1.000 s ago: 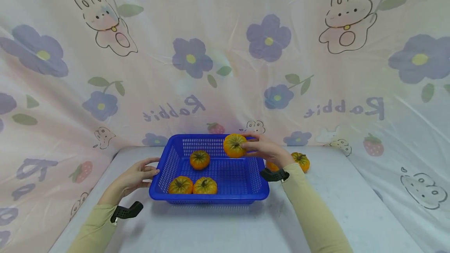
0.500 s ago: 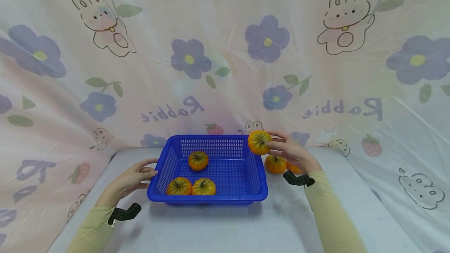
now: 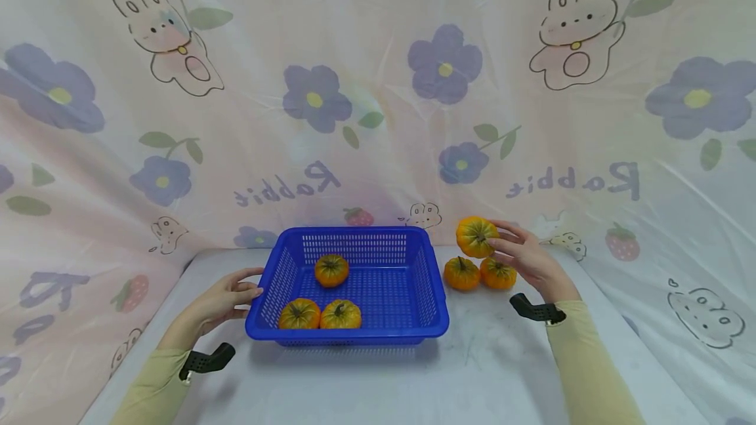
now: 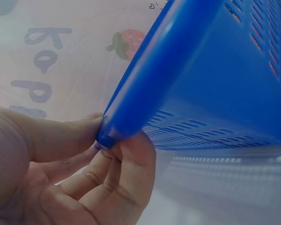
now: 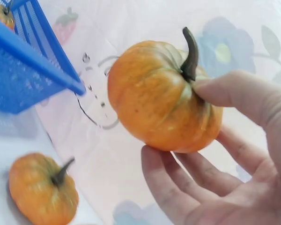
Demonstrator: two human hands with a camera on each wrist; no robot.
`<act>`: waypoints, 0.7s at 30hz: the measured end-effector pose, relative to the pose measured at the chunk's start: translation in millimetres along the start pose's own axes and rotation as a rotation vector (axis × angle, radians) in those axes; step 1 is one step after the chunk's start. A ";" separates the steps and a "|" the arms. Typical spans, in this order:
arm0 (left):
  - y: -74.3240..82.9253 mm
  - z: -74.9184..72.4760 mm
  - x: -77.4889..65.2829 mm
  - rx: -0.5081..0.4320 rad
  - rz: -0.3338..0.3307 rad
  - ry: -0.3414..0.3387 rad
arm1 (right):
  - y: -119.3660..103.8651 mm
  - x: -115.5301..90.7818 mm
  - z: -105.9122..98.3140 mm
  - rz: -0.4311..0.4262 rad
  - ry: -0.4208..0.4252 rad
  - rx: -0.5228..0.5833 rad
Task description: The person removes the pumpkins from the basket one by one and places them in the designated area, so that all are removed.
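A small orange pumpkin (image 5: 154,98) with a dark stem is pinched between the thumb and fingers of my right hand (image 3: 528,258), raised above the table right of the basket. Below it two more pumpkins, one left (image 3: 462,273) and one right (image 3: 498,273), sit side by side on the table. My left hand (image 3: 224,300) grips the left rim of the blue plastic basket (image 3: 348,332), thumb on one side and fingers curled under the edge (image 4: 131,108). Inside the basket lie three pumpkins: one toward the back (image 3: 332,271) and two along the front wall (image 3: 299,314).
The basket stands on a white table (image 3: 378,385). Behind and beside the table hangs a pale curtain (image 3: 378,149) printed with rabbits, flowers and strawberries. A black camera mount sits on each wrist (image 3: 207,361).
My right hand has carried the pumpkin rightward from over the basket to above the two pumpkins on the table. My left hand has stayed at the basket's rim.
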State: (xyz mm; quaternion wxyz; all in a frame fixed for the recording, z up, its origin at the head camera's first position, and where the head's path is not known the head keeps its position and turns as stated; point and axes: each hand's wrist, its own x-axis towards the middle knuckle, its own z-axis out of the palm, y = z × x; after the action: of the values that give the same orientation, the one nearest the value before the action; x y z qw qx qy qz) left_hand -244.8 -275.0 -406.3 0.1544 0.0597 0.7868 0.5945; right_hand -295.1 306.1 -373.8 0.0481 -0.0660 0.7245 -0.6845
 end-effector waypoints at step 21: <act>-2.0 -2.0 2.0 -0.022 0.009 -0.012 | 28.7 -19.8 -58.9 0.086 0.254 0.161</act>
State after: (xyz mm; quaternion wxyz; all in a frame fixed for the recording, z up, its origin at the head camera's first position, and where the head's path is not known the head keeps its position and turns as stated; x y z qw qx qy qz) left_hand -247.1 -276.8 -408.1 0.1571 0.0651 0.7792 0.6033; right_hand -285.8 369.0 -399.3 -0.0095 0.0563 0.6696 -0.7406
